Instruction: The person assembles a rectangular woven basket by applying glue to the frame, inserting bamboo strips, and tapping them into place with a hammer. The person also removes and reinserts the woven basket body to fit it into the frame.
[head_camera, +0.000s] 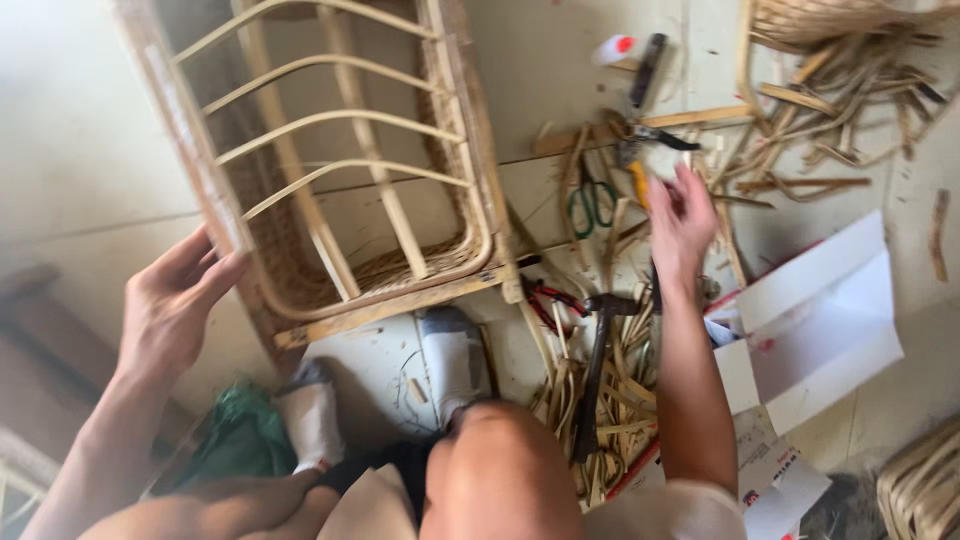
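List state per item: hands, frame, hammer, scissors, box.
Left hand: open, steadying rattan frame by its edge.
Rattan frame: tilted, propped on floor.
Right hand: fingers spread, reaching among tools; grip unclear.
Hammer: lying on strips.
Green scissors: lying, closed.
White box: flaps open.

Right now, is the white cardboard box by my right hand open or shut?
Open: the white cardboard box has its flaps spread wide on the floor.
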